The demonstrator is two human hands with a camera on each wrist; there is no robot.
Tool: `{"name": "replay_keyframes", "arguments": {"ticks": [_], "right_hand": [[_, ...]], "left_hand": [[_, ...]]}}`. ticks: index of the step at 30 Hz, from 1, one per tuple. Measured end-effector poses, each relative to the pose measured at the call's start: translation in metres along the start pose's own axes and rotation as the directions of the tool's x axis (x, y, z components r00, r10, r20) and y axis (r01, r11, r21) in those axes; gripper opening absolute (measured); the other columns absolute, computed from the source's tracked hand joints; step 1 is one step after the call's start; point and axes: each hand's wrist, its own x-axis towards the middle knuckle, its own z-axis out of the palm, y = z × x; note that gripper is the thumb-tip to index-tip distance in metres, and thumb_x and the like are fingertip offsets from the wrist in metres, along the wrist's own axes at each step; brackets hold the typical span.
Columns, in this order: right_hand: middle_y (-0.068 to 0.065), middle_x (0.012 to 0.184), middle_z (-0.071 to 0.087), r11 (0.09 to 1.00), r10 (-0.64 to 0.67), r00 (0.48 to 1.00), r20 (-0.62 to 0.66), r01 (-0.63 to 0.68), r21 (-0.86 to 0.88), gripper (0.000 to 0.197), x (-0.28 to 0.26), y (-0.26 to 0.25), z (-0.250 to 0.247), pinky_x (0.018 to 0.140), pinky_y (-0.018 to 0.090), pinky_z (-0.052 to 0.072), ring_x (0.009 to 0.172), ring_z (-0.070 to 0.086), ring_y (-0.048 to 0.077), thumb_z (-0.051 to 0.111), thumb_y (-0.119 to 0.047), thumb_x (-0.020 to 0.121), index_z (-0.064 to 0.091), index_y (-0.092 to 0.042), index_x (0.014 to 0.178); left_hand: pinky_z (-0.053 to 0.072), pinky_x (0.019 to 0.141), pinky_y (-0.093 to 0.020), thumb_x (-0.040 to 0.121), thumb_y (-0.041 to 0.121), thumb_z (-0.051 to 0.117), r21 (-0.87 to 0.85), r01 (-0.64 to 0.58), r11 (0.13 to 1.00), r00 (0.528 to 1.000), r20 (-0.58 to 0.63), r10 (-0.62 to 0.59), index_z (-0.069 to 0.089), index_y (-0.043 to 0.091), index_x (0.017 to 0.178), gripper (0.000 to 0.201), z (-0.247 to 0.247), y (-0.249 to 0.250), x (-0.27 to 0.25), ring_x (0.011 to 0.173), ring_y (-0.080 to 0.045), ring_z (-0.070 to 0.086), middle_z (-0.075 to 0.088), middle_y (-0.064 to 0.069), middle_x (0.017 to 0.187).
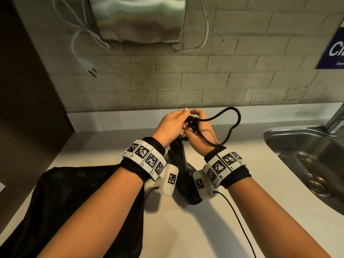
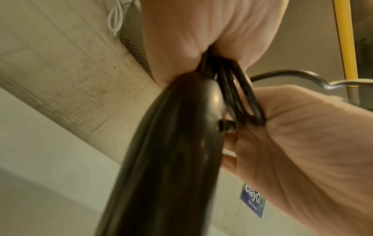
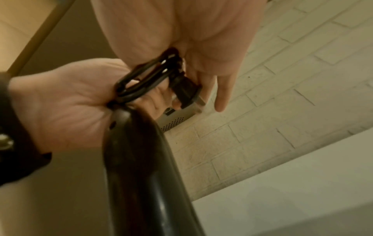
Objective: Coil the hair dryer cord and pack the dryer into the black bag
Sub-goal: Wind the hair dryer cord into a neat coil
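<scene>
I hold the black hair dryer [image 1: 183, 175] up over the counter, its body hanging down between my wrists. My left hand [image 1: 173, 125] grips the end of the handle [image 2: 161, 159] together with several loops of the black cord [image 2: 240, 102]. Facing it, my right hand [image 1: 200, 127] curls round the same coil [image 3: 141, 81], and the plug [image 3: 186, 91] lies against its fingers. One loose loop of cord [image 1: 237, 120] sticks out to the right. The black bag [image 1: 78, 205] lies crumpled on the counter under my left forearm.
A steel sink [image 1: 305, 157] with its tap [image 1: 337, 120] sits in the pale counter [image 1: 186, 229] at the right. On the tiled wall behind hangs a metal dispenser [image 1: 137, 17] with a white cable and plug [image 1: 85, 64]. A dark cabinet side [image 1: 28, 90] stands left.
</scene>
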Motion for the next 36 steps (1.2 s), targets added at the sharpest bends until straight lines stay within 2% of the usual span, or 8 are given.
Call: {"name": "replay_keyframes", "arguments": {"ticks": [4, 8, 15, 19, 24, 28, 31, 36], "right_hand": [[-0.009, 0.068, 0.050, 0.991, 0.001, 0.994, 0.108, 0.014, -0.136, 0.016, -0.008, 0.009, -0.013, 0.059, 0.013, 0.040, 0.057, 0.050, -0.002, 0.054, -0.019, 0.086, 0.048, -0.007, 0.095], [0.008, 0.072, 0.053, 0.924, 0.128, 0.952, 0.277, -0.014, -0.382, 0.033, -0.022, 0.035, -0.039, 0.065, 0.030, 0.040, 0.067, 0.051, 0.018, 0.037, -0.035, 0.092, 0.047, -0.003, 0.089], [0.011, 0.112, 0.062, 0.442, 0.585, 0.798, 0.148, -0.160, -0.883, 0.032, -0.029, 0.086, -0.066, 0.095, 0.043, 0.037, 0.105, 0.055, 0.029, 0.027, -0.034, 0.096, 0.051, -0.017, 0.107], [0.002, 0.117, 0.062, 0.398, 0.660, 0.729, 0.182, -0.135, -0.907, 0.031, -0.033, 0.087, -0.052, 0.099, 0.043, 0.032, 0.114, 0.051, 0.025, 0.035, -0.041, 0.092, 0.054, -0.027, 0.113], [-0.002, 0.127, 0.057, 0.755, 0.366, 0.888, 0.279, -0.108, -0.646, 0.039, -0.018, 0.056, -0.035, 0.106, 0.047, 0.035, 0.122, 0.045, 0.025, 0.050, -0.030, 0.088, 0.044, -0.034, 0.126], [0.002, 0.121, 0.060, 0.958, 0.137, 0.935, 0.327, -0.041, -0.285, 0.036, -0.011, 0.026, -0.018, 0.089, -0.001, 0.032, 0.113, 0.050, 0.011, 0.051, -0.008, 0.089, 0.053, -0.017, 0.123], [0.007, 0.119, 0.062, 0.973, 0.109, 0.950, 0.293, -0.041, -0.229, 0.033, -0.010, 0.019, -0.007, 0.076, -0.008, 0.032, 0.107, 0.050, 0.007, 0.052, -0.005, 0.088, 0.056, -0.011, 0.120], [0.010, 0.109, 0.067, 0.948, 0.143, 0.959, 0.247, -0.061, -0.312, 0.023, -0.011, 0.030, -0.005, 0.098, 0.043, 0.043, 0.108, 0.057, 0.025, 0.059, -0.023, 0.085, 0.063, -0.020, 0.107]], "left_hand": [[0.028, 0.045, -0.021, 0.096, 0.037, 0.040, -0.050, 0.038, 0.998, 0.999, -0.013, -0.038, 0.053, 0.015, 0.072, 0.035, -0.003, -0.002, 0.003, 0.038, -0.007, 0.034, 0.042, 0.010, 0.044], [0.025, 0.040, -0.017, 0.095, 0.036, 0.041, -0.143, 0.120, 0.982, 0.990, -0.050, -0.128, 0.051, 0.018, 0.068, 0.034, -0.007, -0.001, 0.002, 0.034, -0.003, 0.029, 0.039, 0.012, 0.038], [0.026, 0.041, -0.017, 0.095, 0.036, 0.040, -0.199, 0.151, 0.968, 0.983, -0.069, -0.168, 0.049, 0.018, 0.068, 0.034, -0.009, 0.001, 0.000, 0.032, -0.002, 0.028, 0.038, 0.011, 0.035], [0.026, 0.041, -0.017, 0.094, 0.038, 0.044, -0.169, 0.139, 0.976, 0.987, -0.057, -0.150, 0.046, 0.020, 0.065, 0.034, -0.005, 0.003, 0.001, 0.035, -0.004, 0.027, 0.036, 0.011, 0.044], [0.025, 0.042, -0.018, 0.093, 0.039, 0.045, -0.103, 0.124, 0.987, 0.992, -0.017, -0.127, 0.041, 0.020, 0.061, 0.037, -0.004, 0.004, 0.002, 0.040, -0.007, 0.026, 0.035, 0.009, 0.048], [0.026, 0.042, -0.019, 0.093, 0.040, 0.045, -0.099, 0.120, 0.988, 0.993, -0.001, -0.120, 0.042, 0.020, 0.060, 0.039, -0.005, 0.003, 0.003, 0.038, -0.005, 0.027, 0.035, 0.010, 0.047], [0.025, 0.045, -0.022, 0.093, 0.040, 0.045, -0.088, 0.114, 0.990, 0.993, -0.005, -0.115, 0.039, 0.020, 0.058, 0.041, -0.005, 0.003, 0.003, 0.038, -0.006, 0.026, 0.035, 0.010, 0.046], [0.025, 0.044, -0.021, 0.093, 0.040, 0.045, -0.093, 0.108, 0.990, 0.994, -0.008, -0.110, 0.040, 0.020, 0.059, 0.040, -0.008, 0.002, 0.001, 0.037, -0.005, 0.026, 0.035, 0.008, 0.050]]}}
